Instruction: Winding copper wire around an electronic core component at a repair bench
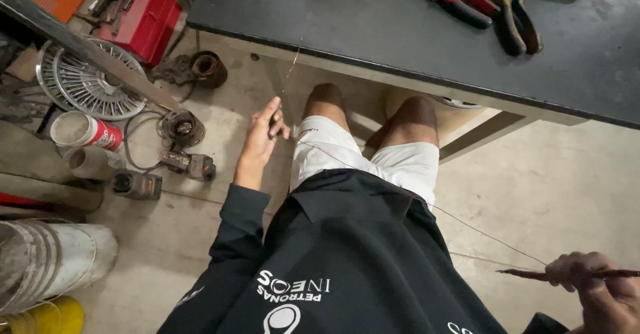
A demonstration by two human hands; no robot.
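Note:
I sit at a dark workbench (373,21), looking down at my white shorts and black top. My left hand (262,134) is out to the left of my knee and pinches a thin copper wire (400,191). The wire runs from that hand across my lap to the lower right. There my right hand (600,294) is closed around a thin reddish rod (533,274) that the wire leads to. Another strand of wire rises from my left hand toward the bench edge.
Red-handled pliers (460,1) and dark-handled cutters (513,14) lie on the bench at the back right. On the concrete floor to the left are a fan guard (87,84), a red toolbox (143,21), small motor parts (181,129), a can (83,131) and metal cylinders (47,261).

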